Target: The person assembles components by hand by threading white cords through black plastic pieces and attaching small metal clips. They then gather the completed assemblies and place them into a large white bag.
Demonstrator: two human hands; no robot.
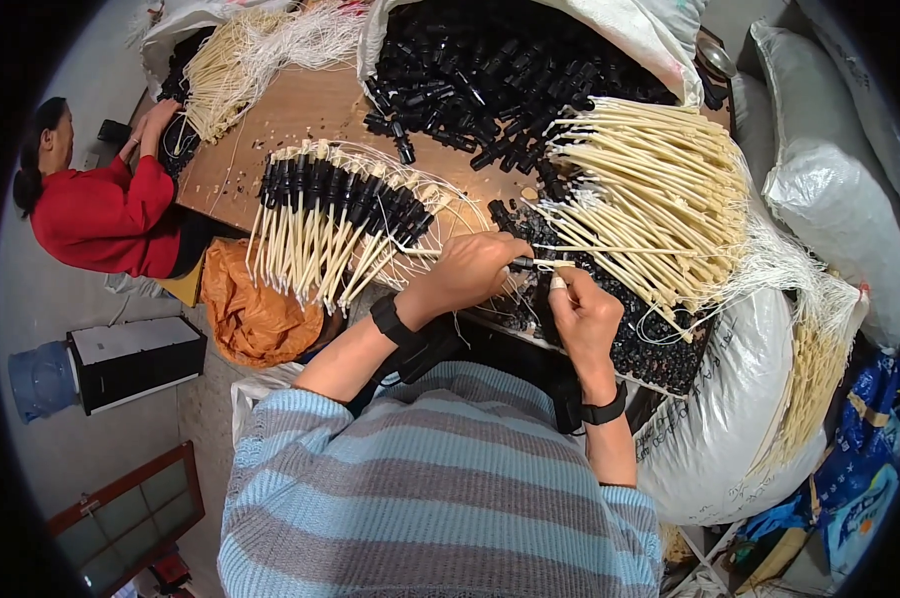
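Note:
My left hand point(478, 267) is closed round a black plastic tube point(520, 262) just past the table's near edge. A thin cream rod end point(549, 264) with white string sticks out of the tube toward my right hand point(583, 311). My right thumb and forefinger are pinched at that end; the thumb has a pale wrap point(557, 283) on its tip. To the left of my hands lies a row of cream rods fitted with black tubes point(335, 199). A big bundle of bare cream rods point(659, 184) with white strings lies to the right.
Loose black tubes point(470, 75) spill from a white sack point(629, 40) at the back of the brown table point(285, 110). Black granules point(659, 354) cover its near right part. Full white sacks point(734, 419) stand at right. A person in red point(106, 219) works at far left.

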